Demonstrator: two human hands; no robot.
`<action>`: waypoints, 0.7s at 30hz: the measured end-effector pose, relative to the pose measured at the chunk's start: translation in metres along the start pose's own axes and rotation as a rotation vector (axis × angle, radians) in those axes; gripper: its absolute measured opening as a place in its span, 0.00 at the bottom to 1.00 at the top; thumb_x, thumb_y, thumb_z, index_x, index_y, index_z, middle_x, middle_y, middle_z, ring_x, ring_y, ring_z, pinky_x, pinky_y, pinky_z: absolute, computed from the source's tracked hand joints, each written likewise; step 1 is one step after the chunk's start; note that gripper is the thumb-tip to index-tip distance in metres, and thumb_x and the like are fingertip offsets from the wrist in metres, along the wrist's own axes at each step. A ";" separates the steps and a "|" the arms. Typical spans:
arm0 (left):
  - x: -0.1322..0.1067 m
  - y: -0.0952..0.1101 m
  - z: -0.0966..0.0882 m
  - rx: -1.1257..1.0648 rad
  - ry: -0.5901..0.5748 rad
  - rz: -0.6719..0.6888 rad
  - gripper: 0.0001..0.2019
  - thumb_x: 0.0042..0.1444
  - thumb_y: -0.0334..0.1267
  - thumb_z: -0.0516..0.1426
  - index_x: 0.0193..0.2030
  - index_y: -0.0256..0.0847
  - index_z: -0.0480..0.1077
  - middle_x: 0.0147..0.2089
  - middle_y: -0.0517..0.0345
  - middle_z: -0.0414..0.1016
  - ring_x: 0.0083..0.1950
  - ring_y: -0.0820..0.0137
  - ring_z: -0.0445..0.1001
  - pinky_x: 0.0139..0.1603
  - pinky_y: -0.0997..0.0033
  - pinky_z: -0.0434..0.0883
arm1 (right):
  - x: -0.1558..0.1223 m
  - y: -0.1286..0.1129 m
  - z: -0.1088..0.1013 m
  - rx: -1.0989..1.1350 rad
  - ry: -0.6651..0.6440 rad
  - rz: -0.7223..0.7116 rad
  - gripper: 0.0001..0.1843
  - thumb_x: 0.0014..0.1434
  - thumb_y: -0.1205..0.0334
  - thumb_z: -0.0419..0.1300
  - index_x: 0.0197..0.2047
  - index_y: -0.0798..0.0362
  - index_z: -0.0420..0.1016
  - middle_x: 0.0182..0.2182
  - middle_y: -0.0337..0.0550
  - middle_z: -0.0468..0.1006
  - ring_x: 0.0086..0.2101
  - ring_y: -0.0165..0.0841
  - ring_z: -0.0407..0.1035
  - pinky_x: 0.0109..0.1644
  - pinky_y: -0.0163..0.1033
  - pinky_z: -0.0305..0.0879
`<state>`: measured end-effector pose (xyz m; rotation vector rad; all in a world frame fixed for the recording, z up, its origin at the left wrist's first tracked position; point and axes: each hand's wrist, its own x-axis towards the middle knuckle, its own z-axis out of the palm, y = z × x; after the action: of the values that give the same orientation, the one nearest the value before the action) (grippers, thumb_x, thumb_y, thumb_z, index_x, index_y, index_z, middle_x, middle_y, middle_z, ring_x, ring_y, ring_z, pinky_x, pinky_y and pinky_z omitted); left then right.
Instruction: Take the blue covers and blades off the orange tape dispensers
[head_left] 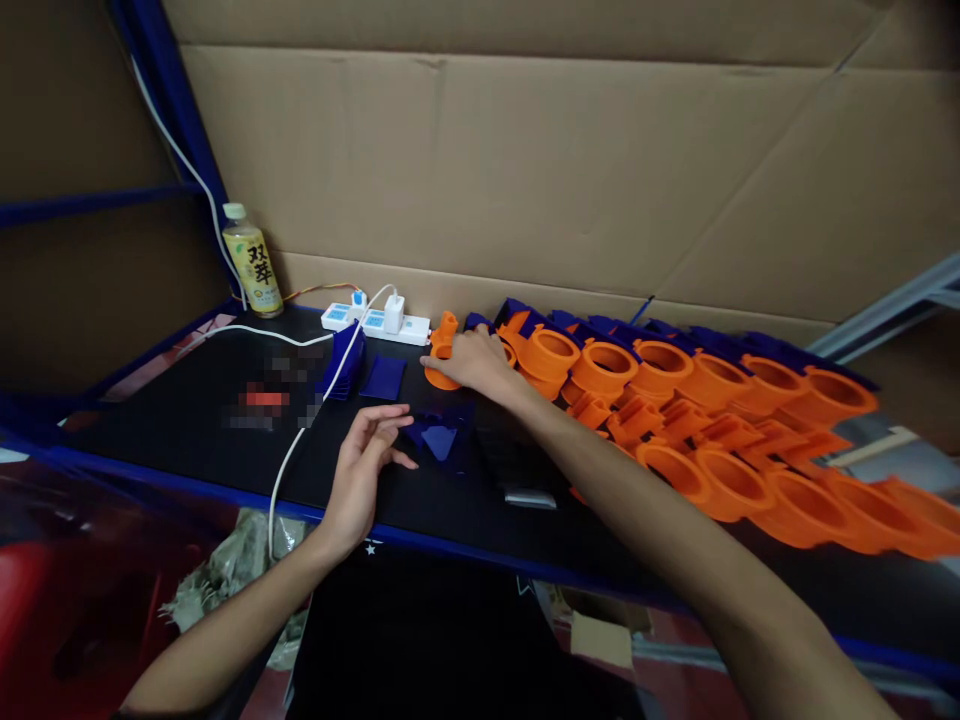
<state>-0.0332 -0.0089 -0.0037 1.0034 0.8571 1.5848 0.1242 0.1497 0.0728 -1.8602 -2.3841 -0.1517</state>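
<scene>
Illumination moderate to dim; light source out of view. The cardboard wall (487,170) is evenly lit at centre, darkening toward both upper corners. The tabletop (217,450) and black shirt (420,640) read nearly black, with little detail. Wide-angle distortion is evident: orange parts (817,505) stretch and soften toward the right edge. Red plastic (45,630) at lower left is dim and blurred. A pixelated patch (266,398) obscures detail on the tabletop. Lettering on the bottle (256,265) remains legible.
</scene>
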 end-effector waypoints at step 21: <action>-0.001 0.001 0.003 0.024 -0.054 -0.044 0.09 0.60 0.40 0.58 0.44 0.40 0.75 0.54 0.46 0.75 0.54 0.55 0.75 0.32 0.70 0.76 | -0.065 0.101 -0.050 -0.297 0.186 0.024 0.19 0.59 0.57 0.62 0.50 0.58 0.76 0.40 0.56 0.78 0.46 0.46 0.69 0.45 0.44 0.63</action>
<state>-0.0307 -0.0104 -0.0018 1.0332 0.8574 1.5070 0.2392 0.1041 0.1130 -1.8923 -2.3124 -0.6793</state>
